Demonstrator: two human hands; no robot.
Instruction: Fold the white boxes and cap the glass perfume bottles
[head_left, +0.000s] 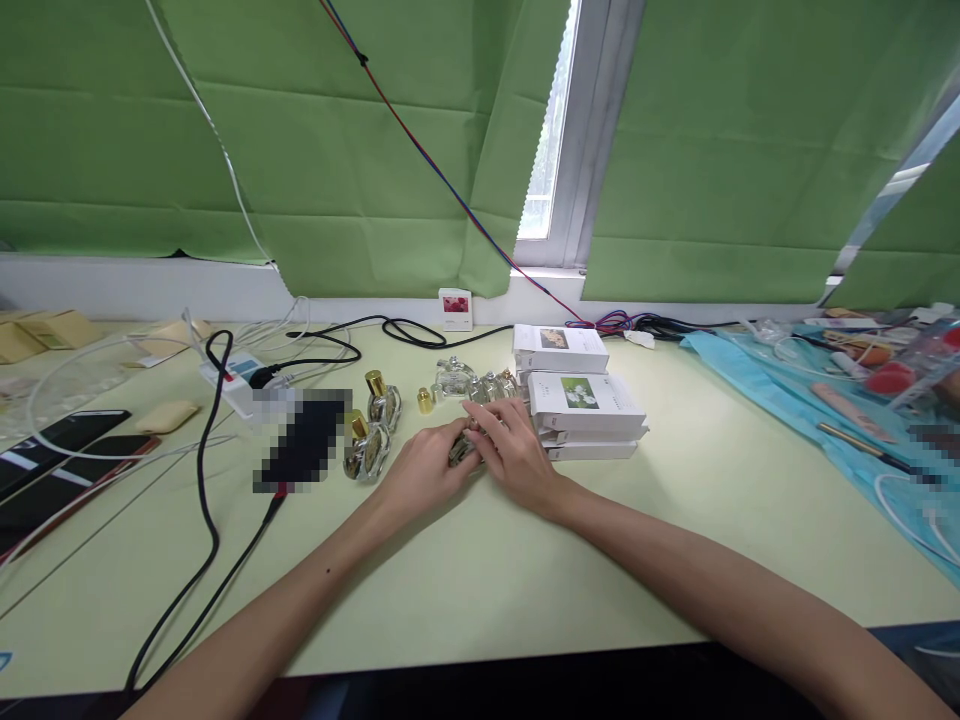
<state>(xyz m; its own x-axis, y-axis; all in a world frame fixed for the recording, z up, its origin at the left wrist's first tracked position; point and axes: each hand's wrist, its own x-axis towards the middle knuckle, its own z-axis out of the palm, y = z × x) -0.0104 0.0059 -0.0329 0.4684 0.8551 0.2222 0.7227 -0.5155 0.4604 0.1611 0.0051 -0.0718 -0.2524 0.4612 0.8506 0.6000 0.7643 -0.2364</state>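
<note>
Both hands meet near the middle of the table around a small glass bottle (459, 449), mostly covered by fingers. My left hand (429, 466) is closed on its left side. From the right, my right hand (517, 452) has its fingers bent over the bottle's top. Left of my left hand, two glass bottles with gold caps (367, 450) lie tilted. A small gold cap (425, 401) stands behind the hands, near clear glass bottles (455, 377). Stacked white boxes with flower pictures (585, 396) sit just right of my right hand.
A dark phone (307, 440) with a cable lies at left, near a white power strip (236, 385). Black cables cross the table (465, 600). Farther left are dark flat devices (82, 470). Blue sheeting (795, 400) with assorted items covers the right side. A small card (456, 310) stands behind.
</note>
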